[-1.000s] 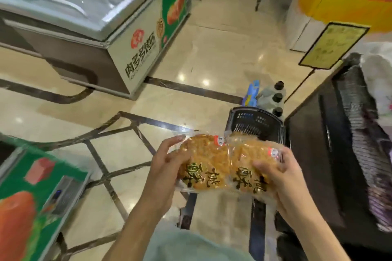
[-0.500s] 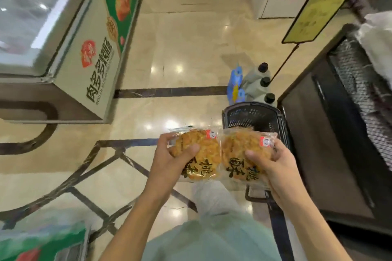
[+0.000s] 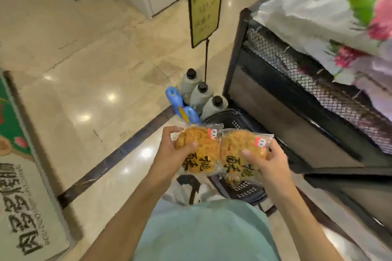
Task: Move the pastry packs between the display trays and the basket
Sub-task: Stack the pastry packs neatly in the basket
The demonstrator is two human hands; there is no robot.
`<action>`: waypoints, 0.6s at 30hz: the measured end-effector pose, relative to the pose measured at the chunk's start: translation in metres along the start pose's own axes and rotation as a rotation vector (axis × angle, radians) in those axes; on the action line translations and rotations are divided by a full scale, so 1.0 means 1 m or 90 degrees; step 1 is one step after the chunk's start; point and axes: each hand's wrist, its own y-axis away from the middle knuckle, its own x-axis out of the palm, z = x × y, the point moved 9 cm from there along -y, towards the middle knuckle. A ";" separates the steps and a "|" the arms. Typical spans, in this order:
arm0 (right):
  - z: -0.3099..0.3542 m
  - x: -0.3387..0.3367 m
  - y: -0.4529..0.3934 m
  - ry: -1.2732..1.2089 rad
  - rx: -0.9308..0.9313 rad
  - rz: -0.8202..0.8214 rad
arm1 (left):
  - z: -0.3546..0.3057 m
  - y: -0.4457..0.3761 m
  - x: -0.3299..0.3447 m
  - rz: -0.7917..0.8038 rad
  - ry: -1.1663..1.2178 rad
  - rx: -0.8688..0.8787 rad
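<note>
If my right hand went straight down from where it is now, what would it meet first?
Most likely the black basket, which sits right under the right hand and the pastry pack it grips. Depth is hard to judge, so the hand might catch the basket's rim first.

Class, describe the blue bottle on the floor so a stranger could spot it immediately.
Find the dark display stand on the right, then the black basket at its foot. Beyond it stand three grey bottles; the blue bottle leans beside them, the only blue one.
</note>
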 end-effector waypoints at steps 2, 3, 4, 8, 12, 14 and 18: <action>-0.003 -0.004 -0.010 -0.022 0.011 -0.071 | -0.011 -0.038 0.014 0.069 -0.029 -0.002; -0.007 -0.006 -0.015 -0.030 0.021 -0.111 | -0.016 -0.056 0.022 0.101 -0.052 -0.002; -0.012 -0.009 -0.019 -0.039 0.035 -0.154 | -0.019 -0.076 0.030 0.133 -0.074 -0.001; -0.051 -0.013 -0.030 -0.103 0.101 -0.348 | -0.019 -0.158 0.056 0.284 -0.204 0.001; -0.108 -0.009 -0.046 -0.118 0.177 -0.472 | 0.003 -0.243 0.079 0.366 -0.347 0.009; -0.144 -0.008 -0.059 -0.118 0.216 -0.504 | 0.026 -0.283 0.095 0.395 -0.394 0.016; -0.233 -0.011 -0.106 -0.076 0.266 -0.523 | 0.109 -0.351 0.130 0.397 -0.426 0.024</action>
